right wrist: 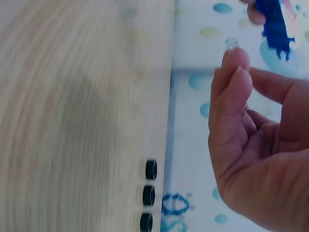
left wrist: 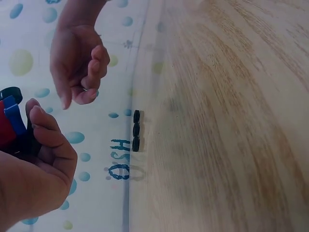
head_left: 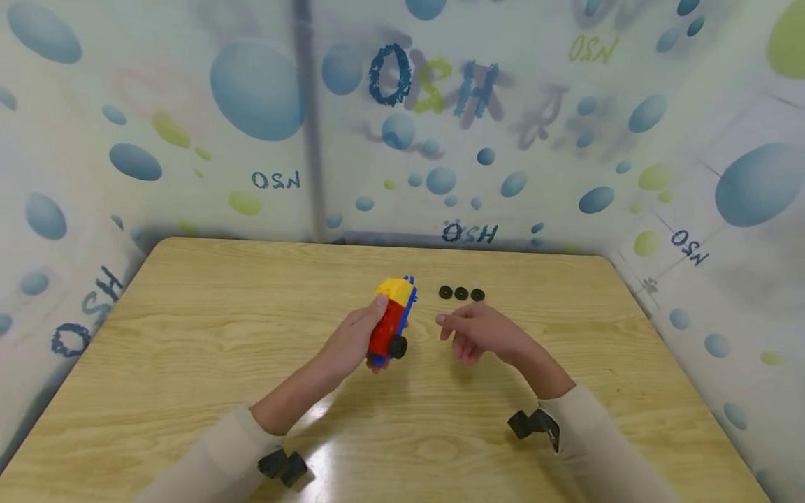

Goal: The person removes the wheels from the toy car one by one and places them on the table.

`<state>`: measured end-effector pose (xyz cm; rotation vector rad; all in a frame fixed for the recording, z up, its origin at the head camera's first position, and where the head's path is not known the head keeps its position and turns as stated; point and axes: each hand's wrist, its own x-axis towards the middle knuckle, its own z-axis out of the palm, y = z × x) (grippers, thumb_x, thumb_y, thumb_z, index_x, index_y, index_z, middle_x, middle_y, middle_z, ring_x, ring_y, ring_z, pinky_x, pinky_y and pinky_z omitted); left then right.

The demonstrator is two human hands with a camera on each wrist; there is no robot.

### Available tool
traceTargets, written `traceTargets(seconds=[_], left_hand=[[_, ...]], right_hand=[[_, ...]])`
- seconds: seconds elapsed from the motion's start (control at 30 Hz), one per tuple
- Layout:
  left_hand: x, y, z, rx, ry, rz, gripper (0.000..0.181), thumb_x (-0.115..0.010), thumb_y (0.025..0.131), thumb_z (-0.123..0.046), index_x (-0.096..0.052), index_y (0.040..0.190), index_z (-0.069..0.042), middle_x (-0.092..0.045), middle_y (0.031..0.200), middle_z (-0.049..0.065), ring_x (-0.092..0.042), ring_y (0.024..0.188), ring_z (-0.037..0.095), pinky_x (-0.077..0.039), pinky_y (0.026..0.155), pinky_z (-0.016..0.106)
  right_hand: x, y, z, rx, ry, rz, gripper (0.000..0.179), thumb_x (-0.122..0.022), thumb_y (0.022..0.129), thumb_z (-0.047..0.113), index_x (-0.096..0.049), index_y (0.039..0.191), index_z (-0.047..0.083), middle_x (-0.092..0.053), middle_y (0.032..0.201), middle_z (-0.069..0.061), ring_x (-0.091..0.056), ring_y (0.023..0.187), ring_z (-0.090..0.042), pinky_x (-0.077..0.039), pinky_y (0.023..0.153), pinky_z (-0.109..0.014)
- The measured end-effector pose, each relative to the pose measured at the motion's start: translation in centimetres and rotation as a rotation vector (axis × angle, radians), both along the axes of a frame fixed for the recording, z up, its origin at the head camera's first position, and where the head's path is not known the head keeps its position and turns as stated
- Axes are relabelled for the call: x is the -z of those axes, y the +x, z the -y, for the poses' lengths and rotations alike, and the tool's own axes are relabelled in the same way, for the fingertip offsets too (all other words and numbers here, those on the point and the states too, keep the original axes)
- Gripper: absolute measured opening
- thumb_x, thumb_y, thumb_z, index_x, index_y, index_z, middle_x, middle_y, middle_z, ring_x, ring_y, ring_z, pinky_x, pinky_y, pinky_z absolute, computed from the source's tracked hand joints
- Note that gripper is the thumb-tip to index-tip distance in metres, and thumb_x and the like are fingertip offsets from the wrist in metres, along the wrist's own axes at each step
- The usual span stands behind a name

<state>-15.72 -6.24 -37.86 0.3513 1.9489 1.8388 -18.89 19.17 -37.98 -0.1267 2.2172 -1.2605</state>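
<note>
My left hand (head_left: 349, 338) grips a toy truck (head_left: 390, 323) made of yellow, red and blue plastic, held tilted above the table. One black wheel (head_left: 397, 347) sits on the truck's near end, on the side facing right. In the left wrist view only a red and blue part of the truck (left wrist: 13, 118) shows beside the curled fingers. My right hand (head_left: 481, 331) hovers to the right of the truck, apart from it, with loosely bent fingers. Nothing shows between those fingers in the right wrist view. Just beyond that hand, three loose black wheels (head_left: 462, 293) lie in a row.
The wooden table (head_left: 220, 300) meets a pale wall (head_left: 534, 175) printed with blue and green spots and lettering at the back. Similar walls flank both sides. A small black device is strapped at each sleeve cuff.
</note>
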Motion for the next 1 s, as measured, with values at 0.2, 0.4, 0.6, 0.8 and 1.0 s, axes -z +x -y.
traceTargets(seconds=[0.2,0.4,0.6,0.8,1.0], left_hand=[[0.6,0.4,0.0,0.013,-0.007,0.044,0.077,-0.024,0.099,-0.063,-0.060,0.113,0.004,-0.062,0.072,0.009,-0.060,0.056,0.019,-0.051,0.054,0.033],[1.2,0.7,-0.4,0.024,-0.021,0.053,0.074,-0.027,0.099,-0.063,-0.062,0.099,0.002,-0.061,0.068,0.008,-0.055,0.052,0.017,-0.045,0.049,0.029],[1.2,0.9,-0.6,0.067,-0.023,0.059,0.070,-0.028,0.100,-0.061,-0.061,0.092,0.001,-0.058,0.067,0.006,-0.047,0.050,0.015,-0.040,0.046,0.029],[1.5,1.1,-0.4,0.055,-0.019,0.050,0.070,-0.026,0.102,-0.058,-0.062,0.089,0.000,-0.058,0.064,0.004,-0.045,0.048,0.014,-0.039,0.045,0.028],[1.6,1.3,-0.5,-0.034,-0.051,0.084,0.072,-0.025,0.099,-0.064,-0.061,0.091,-0.002,-0.056,0.061,0.003,-0.045,0.046,0.014,-0.035,0.043,0.026]], right_hand=[[-0.4,1.8,2.0,-0.179,-0.079,-0.007,0.050,-0.055,0.097,0.044,-0.066,0.103,-0.004,-0.065,0.067,-0.008,-0.062,0.055,-0.022,-0.057,0.058,-0.038],[-0.5,3.0,3.5,-0.323,-0.217,0.020,0.043,-0.054,0.099,0.035,-0.061,0.107,-0.007,-0.066,0.072,-0.008,-0.064,0.060,-0.020,-0.057,0.060,-0.040],[-0.7,4.0,4.6,-0.370,-0.261,0.020,0.037,-0.056,0.099,0.027,-0.062,0.099,-0.009,-0.065,0.071,-0.006,-0.065,0.061,-0.018,-0.057,0.060,-0.040],[-0.2,4.6,5.3,-0.332,-0.324,0.001,0.041,-0.055,0.100,0.026,-0.060,0.094,-0.014,-0.065,0.068,-0.006,-0.063,0.056,-0.015,-0.054,0.055,-0.030],[0.7,5.4,6.1,-0.256,-0.437,0.006,0.045,-0.055,0.100,0.028,-0.061,0.095,-0.016,-0.065,0.067,-0.004,-0.063,0.056,-0.013,-0.053,0.054,-0.025]])
